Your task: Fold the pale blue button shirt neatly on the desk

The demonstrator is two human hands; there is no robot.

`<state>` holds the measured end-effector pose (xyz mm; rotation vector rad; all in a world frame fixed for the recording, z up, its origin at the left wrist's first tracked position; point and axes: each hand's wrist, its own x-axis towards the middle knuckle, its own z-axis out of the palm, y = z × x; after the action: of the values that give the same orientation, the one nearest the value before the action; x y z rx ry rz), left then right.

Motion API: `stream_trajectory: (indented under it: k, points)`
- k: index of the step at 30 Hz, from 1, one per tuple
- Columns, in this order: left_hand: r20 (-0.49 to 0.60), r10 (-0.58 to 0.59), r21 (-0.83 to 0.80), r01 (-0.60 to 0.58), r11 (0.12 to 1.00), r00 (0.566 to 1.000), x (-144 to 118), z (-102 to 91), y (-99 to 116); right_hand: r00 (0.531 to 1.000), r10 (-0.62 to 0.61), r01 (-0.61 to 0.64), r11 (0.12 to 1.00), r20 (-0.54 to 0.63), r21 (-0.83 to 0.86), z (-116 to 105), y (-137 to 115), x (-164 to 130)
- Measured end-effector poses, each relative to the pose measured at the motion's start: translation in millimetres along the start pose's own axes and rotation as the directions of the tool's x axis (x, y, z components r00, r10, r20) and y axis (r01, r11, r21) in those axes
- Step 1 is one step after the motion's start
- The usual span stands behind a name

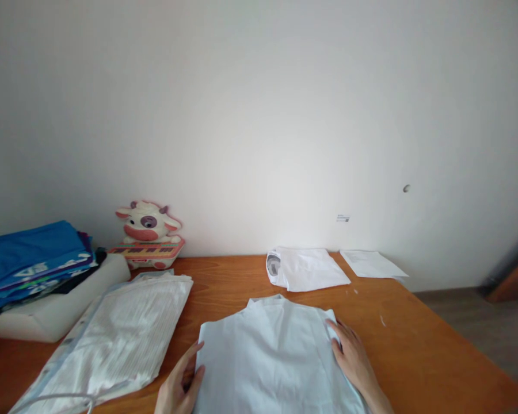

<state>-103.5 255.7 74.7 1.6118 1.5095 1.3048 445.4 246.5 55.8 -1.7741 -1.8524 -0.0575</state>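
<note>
A pale blue shirt [270, 356] lies flat on the orange wooden table [414, 345], collar toward the wall, its sides folded in. My left hand [181, 382] rests against the shirt's left edge with the fingers touching the fabric. My right hand [351, 356] lies flat on the shirt's right edge, fingers spread over the upper corner. Neither hand grips the cloth.
A white striped garment [116, 339] lies to the left. A folded white shirt [304, 268] and a sheet of paper [371, 263] sit by the wall. At far left, blue clothes [30, 259] are stacked on a white cushion [56, 310], beside a cow toy keyboard [149, 236].
</note>
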Motion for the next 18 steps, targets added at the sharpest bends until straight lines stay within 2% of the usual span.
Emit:
stream_trajectory:
  k: [4, 8, 12, 15, 16, 18]
  points:
    - [0.038, -0.003, 0.084, 0.000, 0.996, 0.999, 2, -2.7, 7, 1.000, 0.000, 0.001, 1.000, -0.026, 0.010, 1, 2, -1]
    - [0.062, 0.025, 0.150, -0.034, 0.988, 0.998, 2, 1.6, 5, 1.000, 0.016, -0.015, 0.999, -0.020, 0.028, 1, 0, -2]
    - [0.107, 0.013, 0.091, -0.022, 0.996, 0.994, 3, 4.5, 9, 0.997, 0.056, -0.052, 0.995, -0.050, 0.083, -6, -10, 5]
    - [0.119, -0.011, -0.051, 0.018, 0.999, 0.993, 3, -5.0, 32, 0.991, 0.113, -0.090, 0.956, -0.070, 0.278, -26, -25, 11]
    - [0.130, -0.022, -0.101, 0.035, 0.994, 0.991, 0, -11.1, 42, 0.989, 0.145, -0.118, 0.916, -0.042, 0.382, -36, -30, 10]
    - [0.144, -0.053, -0.181, 0.079, 0.980, 0.988, -12, -25.9, 64, 0.972, 0.231, -0.205, 0.780, 0.032, 0.591, -61, -37, 0]
